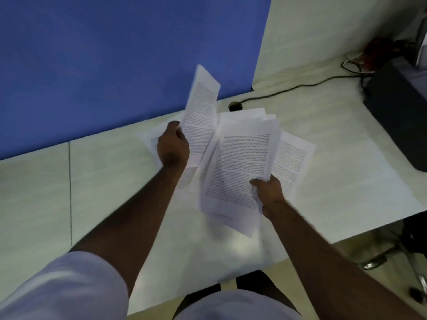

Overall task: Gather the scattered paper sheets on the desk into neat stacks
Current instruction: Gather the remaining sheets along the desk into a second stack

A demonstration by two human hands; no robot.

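item: paper sheets, white, thin, rectangular, printed with dense lines of black text. a loose, uneven sheaf (pixel 240 162) sits at frame centre, its edges fanned and misaligned, lifted off the desk (pixel 335 158) at its near end. the right hand (pixel 269 192), at 5 o'clock of the sheaf, pinches its lower right corner, thumb on top and fingers underneath. a single sheet (pixel 201 112) stands nearly upright at 11 o'clock of the sheaf, curling at its top; the left hand (pixel 173 146) is closed around its lower left edge. further sheets lie flat on the desk: one (pixel 293 155) at 3 o'clock, partly under the sheaf, and another (pixel 150 139) beneath the left hand, blurred.

surface: desk, pale cream, smooth, with a thin seam (pixel 70 192) at 9 o'clock. bare desk lies open to left and right of the papers; the near edge runs diagonally at 5 o'clock.

surroundings: a blue partition panel (pixel 115 54) at 11 o'clock, a round cable port (pixel 235 105) at 12 o'clock, a black cable (pixel 288 90) running to a dark box (pixel 399 112) at 2 o'clock.
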